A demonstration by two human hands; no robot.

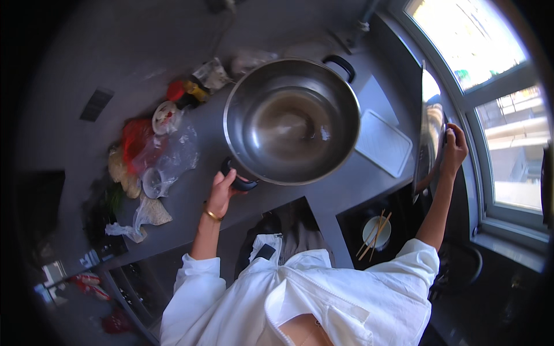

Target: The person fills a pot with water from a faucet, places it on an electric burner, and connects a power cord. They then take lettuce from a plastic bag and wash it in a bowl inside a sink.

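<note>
Basically both hands are busy. L hand (221, 191) is curled round the near handle (244, 184) of the pot (235, 124), thumb on top; R hand (455, 147) pinches the lid (429, 130) on its window side, tho exact finger placement is hard to tell.

Pot sits ahead & a bit R of the L hand, open side up, w/ a dull brownish patch at the bottom; can't tell if that's liquid or just reflection. Its handle-to-handle axis runs from L hand up & away to the R, ending at the far handle (340, 67), which is free. L hand is the nearer one, touching; R hand is well apart, off to the R. Lid is tipped up approx. on edge, long axis running near-to-far, betw. pot & R hand, not touching the pot.

Under that gap, a white tray (385, 142) lies on the surface (196, 216), just beside the pot. Nearer the body on the R: a pale bowl (372, 229) w/ chopsticks (381, 230) across it. L of the pot: clear bag (180, 151), red bag (136, 141), yellow-labelled bottle (195, 90), misc. packets. Far R: window (515, 147).
</note>
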